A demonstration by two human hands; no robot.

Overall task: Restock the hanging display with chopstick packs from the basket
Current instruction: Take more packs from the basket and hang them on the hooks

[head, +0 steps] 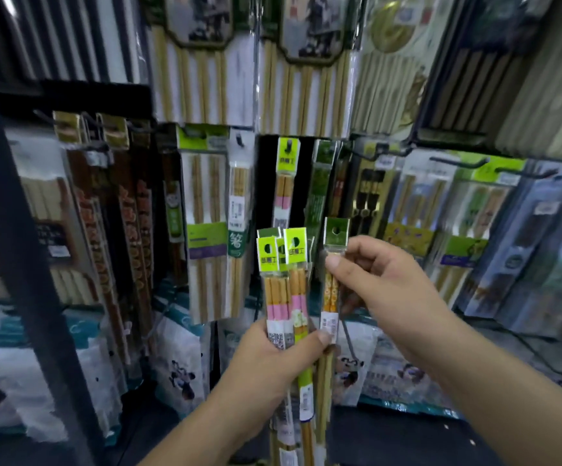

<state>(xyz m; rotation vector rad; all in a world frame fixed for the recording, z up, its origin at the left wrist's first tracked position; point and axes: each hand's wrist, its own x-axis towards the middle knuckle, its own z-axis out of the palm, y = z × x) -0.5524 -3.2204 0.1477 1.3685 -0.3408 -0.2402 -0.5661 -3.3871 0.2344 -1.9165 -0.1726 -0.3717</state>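
Head view: left hand [273,361] is curled tight around a bundle of chopstick packs [283,290], held upright at mid-length, lime headers up. Its thumb lies across the front, with the tip at the barcode label of a single pack [330,299]. Right hand [383,284] pinches that single pack just under its green header, thumb in front, fingers behind. A thin gap separates its header from the bundle's headers.

Room: the hanging display [269,169] shows a dark slot directly above the bundle. One lime-header pack [286,183] hangs there, and its lower end is just behind the bundle's tops. Green packs [320,190] hang just right of it, wider bamboo packs [202,210] just left. Further right, bare hook tips [457,162] stick out toward the camera in front of more hung packs. A row of large packs [202,72] overhangs from above.

A black upright post [21,264] bounds the left edge. Panda-print bags [179,364] stand low behind both wrists.
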